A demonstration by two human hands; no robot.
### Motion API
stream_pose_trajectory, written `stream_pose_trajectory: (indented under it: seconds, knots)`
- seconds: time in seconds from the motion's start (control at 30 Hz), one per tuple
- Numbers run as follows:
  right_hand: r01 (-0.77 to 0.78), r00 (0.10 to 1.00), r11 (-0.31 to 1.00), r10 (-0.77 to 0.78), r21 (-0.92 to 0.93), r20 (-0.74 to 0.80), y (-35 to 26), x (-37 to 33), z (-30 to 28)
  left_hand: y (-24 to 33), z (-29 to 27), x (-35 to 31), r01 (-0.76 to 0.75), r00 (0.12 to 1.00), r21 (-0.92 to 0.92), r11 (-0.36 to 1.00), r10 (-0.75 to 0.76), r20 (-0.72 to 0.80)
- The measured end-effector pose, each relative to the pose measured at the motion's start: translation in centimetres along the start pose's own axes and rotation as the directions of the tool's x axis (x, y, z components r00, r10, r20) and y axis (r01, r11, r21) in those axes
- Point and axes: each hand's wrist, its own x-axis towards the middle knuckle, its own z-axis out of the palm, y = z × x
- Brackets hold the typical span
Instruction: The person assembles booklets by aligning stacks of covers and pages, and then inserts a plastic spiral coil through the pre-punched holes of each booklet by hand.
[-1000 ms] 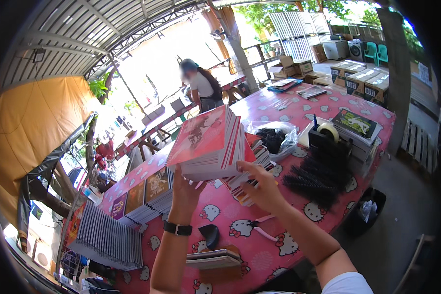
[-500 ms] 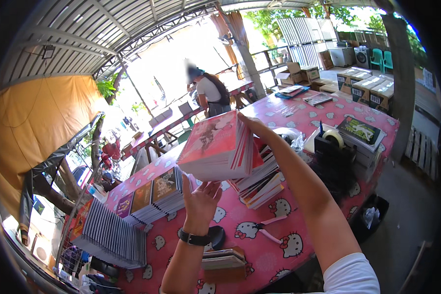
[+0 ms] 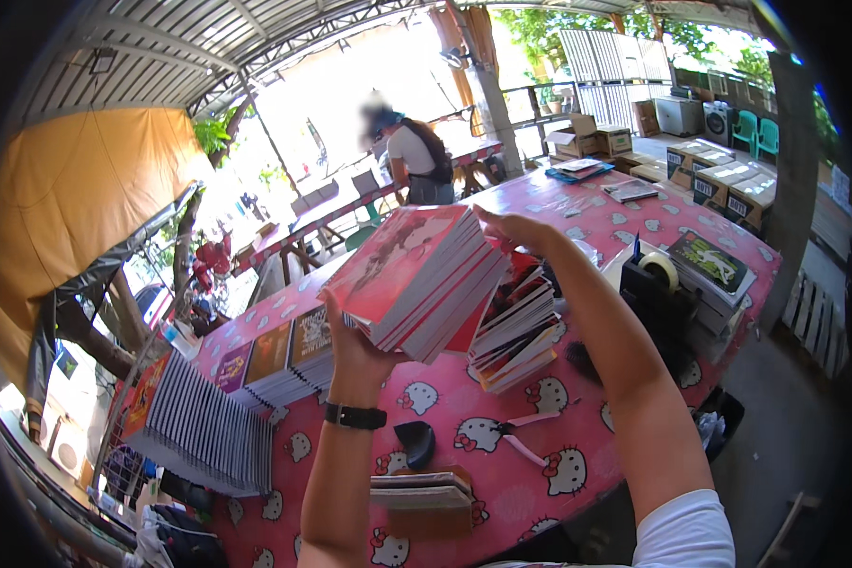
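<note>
Between my hands, raised over the table, is a thick stack of red-covered notebooks (image 3: 402, 260), tilted with its page edges fanned a little. My left hand (image 3: 358, 343) grips it from the near left corner, thumb up along the side and palm under the edge. At the far right corner my right hand (image 3: 519, 232) holds the stack, its fingers partly hidden behind it. Just right of the held stack, a loose, uneven pile of notebooks (image 3: 516, 336) lies on the table.
Stacks of spiral notebooks (image 3: 199, 431) line the left of the pink patterned table (image 3: 426, 398). Pink-handled scissors (image 3: 530, 421), a black object (image 3: 415, 443) and small pads (image 3: 421, 490) lie near me. A tape dispenser (image 3: 658, 279) stands right. Another person (image 3: 417, 156) is at a far table.
The stack has tipped and come slightly lower, and its edges have fanned out. My left hand has moved up and left from beneath it onto its near left corner.
</note>
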Motion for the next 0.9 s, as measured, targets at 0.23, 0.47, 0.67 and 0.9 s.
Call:
stream_pose_trajectory:
  seconds: [0.23,0.47,0.67,0.9]
  knots:
    - [-0.135,0.983,0.991,0.137,-0.024,0.119,-2.0,-1.9,2.2,-4.1,-3.5,-1.1,0.039,0.999,-0.195,0.98,-0.033,0.033]
    - [-0.299,0.947,0.954,0.294,0.018,0.132,-5.2,-3.2,5.1,-3.0,-6.3,-3.0,-0.016,0.996,-0.375,0.927,-0.017,-0.085]
    - [-0.211,0.965,0.964,0.178,0.164,0.193,-6.1,-3.5,10.6,-2.1,-10.5,-6.7,-0.279,0.954,-0.266,0.923,0.235,-0.184]
    - [-0.178,0.982,0.931,0.15,0.318,0.111,-4.9,-2.9,24.1,3.3,-15.5,-14.7,-0.469,0.838,0.129,0.874,0.486,-0.249]
